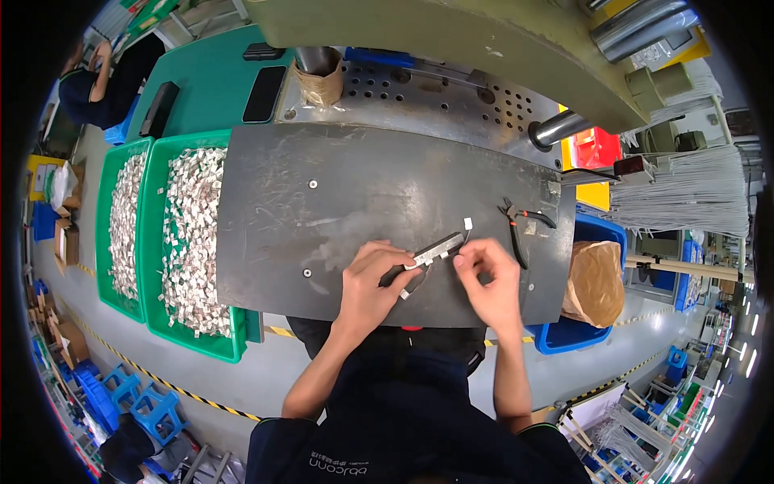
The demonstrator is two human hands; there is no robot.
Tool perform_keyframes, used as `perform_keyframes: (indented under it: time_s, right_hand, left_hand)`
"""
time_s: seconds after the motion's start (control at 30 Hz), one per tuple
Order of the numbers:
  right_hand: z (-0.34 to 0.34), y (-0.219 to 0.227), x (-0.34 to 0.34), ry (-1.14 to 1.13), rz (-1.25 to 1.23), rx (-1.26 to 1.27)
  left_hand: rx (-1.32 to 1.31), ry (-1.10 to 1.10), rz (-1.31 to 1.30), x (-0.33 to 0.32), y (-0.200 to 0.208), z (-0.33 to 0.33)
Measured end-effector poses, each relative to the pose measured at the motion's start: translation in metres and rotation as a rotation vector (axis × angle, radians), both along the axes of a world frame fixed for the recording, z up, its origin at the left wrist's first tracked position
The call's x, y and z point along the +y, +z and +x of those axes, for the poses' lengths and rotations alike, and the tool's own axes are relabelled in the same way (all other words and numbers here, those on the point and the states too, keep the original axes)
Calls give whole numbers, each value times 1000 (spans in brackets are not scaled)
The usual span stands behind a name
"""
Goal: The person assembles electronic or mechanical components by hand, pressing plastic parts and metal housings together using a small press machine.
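Observation:
My left hand [371, 286] is closed around the left end of a dark narrow bar [442, 248] held at a slant just over the grey metal plate [347, 210]. Several small white pieces sit along the bar's lower edge, and one white piece [405, 294] shows below my left fingers. At the bar's right end, my right hand [490, 282] has thumb and forefinger pinched together; what lies between them is too small to make out. Beyond that end lies a loose white piece [468, 223]. Farther right rest cutting pliers [516, 230] with dark and orange handles, their jaws pointing away from me.
Two green bins [235, 343] full of small white pieces stand at the left. At the right is a blue bin [556, 337] with a brown paper bag [595, 282]. A press frame [451, 32] with metal columns overhangs the far side. A co-worker [93, 89] is at the far left.

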State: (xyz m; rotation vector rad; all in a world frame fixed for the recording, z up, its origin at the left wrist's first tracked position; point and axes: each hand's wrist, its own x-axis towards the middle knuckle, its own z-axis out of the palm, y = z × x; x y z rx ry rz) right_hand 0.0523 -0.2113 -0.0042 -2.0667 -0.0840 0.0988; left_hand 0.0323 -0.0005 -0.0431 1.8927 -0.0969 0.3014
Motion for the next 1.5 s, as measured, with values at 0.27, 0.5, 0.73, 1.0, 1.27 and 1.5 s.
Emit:
perform_keyframes:
  time_s: [0.27,0.5,0.73,1.0,1.27,1.5]
  right_hand:
    - [57,35,-17,412,-384,-70]
    - [71,39,-29,611,-596,15]
    - [56,47,-40,766,-570,107]
    - [44,35,-46,604,-88,337]
    - [32,-8,-25,214,279,37]
    - [39,-15,-8,271,32,-248]
  left_hand:
    - [18,-18,8,2,1,-1]
    - [27,1,1,-1,-2,-1]
    - [16,20,6,-4,0,0]
    - [25,39,-11,-3,3,1]
    - [82,75,-45,-3,7,2]
    - [95,71,-50,-2,9,2]
